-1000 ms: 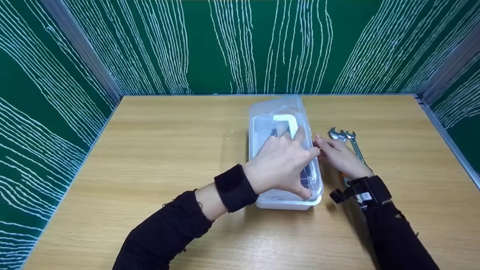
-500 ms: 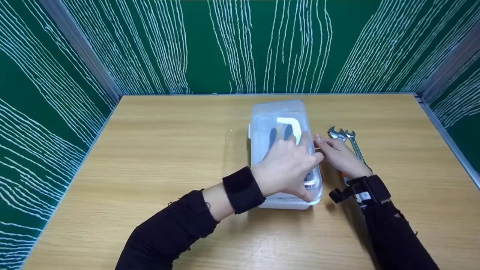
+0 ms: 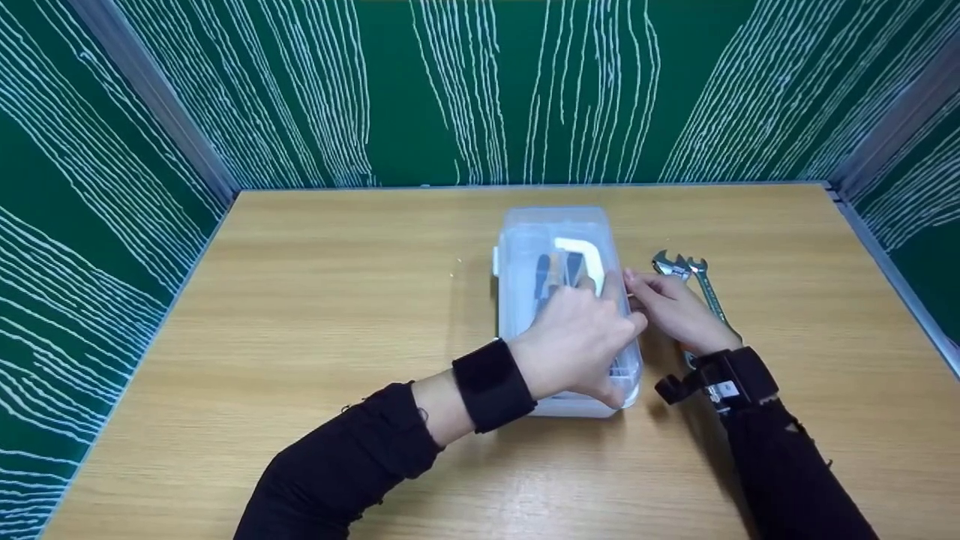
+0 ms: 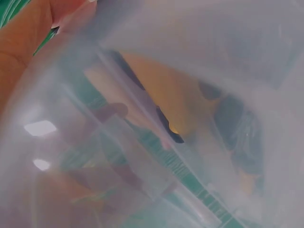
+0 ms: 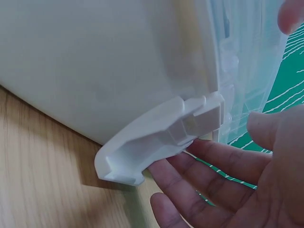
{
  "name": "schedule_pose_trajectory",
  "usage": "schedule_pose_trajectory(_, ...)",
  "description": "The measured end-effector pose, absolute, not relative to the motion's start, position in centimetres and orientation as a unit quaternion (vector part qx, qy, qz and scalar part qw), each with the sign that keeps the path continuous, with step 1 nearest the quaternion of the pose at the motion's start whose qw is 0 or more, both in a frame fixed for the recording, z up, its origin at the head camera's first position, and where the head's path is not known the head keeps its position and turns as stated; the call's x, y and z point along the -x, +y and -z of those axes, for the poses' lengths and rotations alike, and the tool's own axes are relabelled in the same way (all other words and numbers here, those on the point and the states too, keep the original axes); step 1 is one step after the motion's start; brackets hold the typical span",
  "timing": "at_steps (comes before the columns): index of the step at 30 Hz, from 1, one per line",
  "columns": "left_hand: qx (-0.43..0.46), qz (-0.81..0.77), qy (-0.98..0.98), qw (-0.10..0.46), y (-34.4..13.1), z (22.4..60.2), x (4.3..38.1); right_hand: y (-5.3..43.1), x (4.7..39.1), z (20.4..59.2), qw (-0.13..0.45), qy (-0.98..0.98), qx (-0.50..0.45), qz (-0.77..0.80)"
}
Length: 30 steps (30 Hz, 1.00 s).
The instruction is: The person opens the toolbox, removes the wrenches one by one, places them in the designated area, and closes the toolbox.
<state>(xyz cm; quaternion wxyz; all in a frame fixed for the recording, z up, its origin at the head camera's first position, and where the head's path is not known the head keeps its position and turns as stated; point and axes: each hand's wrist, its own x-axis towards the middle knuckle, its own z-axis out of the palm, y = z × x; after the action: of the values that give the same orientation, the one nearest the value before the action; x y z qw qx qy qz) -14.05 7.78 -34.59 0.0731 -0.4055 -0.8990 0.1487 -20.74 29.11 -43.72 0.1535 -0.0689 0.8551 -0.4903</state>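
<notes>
A translucent plastic storage box (image 3: 519,300) stands with its lid (image 3: 559,217) on, seen in the head view. My left hand (image 3: 574,341) rests spread over the lid, thumb near the front right corner. Beneath its fingers show a white bent handle (image 3: 589,259) and blurred dark and tan shapes. At the box's right side is my right hand (image 3: 679,307). The right wrist view shows a white latch (image 5: 152,140) hanging outward from the box wall. Extended fingers (image 5: 178,185) of the right hand touch its underside, while the thumb stands apart from it.
Right of the box lie an adjustable wrench (image 3: 667,264) and another wrench (image 3: 709,289), partly hidden by the right hand and wrist. A white latch (image 3: 496,261) juts from the box's left side. Green walls (image 3: 397,90) bound the wooden table (image 3: 337,300).
The lid has come down from a slightly tilted position and now lies flatter on the box. My left hand has shifted slightly right and down with it. The right hand stays beside the latch.
</notes>
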Motion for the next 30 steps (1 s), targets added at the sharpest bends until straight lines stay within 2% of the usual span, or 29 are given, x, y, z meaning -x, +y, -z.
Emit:
schedule_pose_trajectory(17,0.404,-0.112,-0.905,0.076,7.0,35.0,13.7,29.1,20.7,43.9,0.145,0.869,0.084,0.465)
schedule_pose_trajectory(25,0.443,0.043,-0.892,0.082,4.7,34.8,14.1,29.0,20.7,43.9,0.142,0.867,0.093,0.468)
schedule_pose_trajectory(30,0.416,0.134,-0.897,0.07,3.0,34.2,14.7,29.1,20.8,43.9,0.148,0.863,0.083,0.475)
